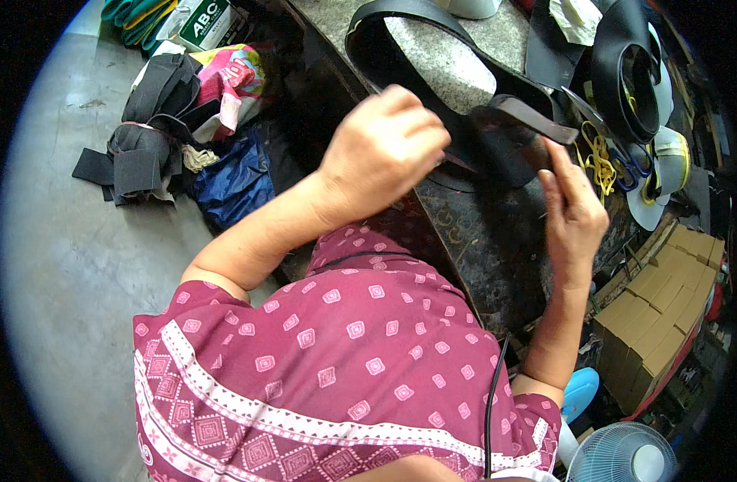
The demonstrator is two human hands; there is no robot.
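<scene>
Dark brown, curved-edged piece (537, 120) in the right hand (576, 205), pinched at its near side between thumb and fingers, above a black worktable (489, 249); underneath, deep shadow, too dim for detail. Left hand (388, 149) apart from the right, above the near edge of the worktable, fingers curled inward and smeared by blur; impossible to tell whether closed on anything or merely bent. Just beyond the left hand, a wide black strap (376, 52) in a big loop across a mottled grey slab (509, 36), running close to the brown piece, any join between them unclear. Farther right on the worktable, a coiled black band (605, 72), scissors (628, 169) with blue handles, a tangle of yellow cord (597, 165) and a pale roll (670, 157) with a yellow rim. Beside the worktable at right, stacked brown cardboard (658, 297), with a round fan (626, 458) below it in view. Off to the left, on a smooth grey floor (63, 257), bundled black strips (147, 157) next to crumpled blue plastic (236, 181) and a pink, multicoloured bag (232, 72).
</scene>
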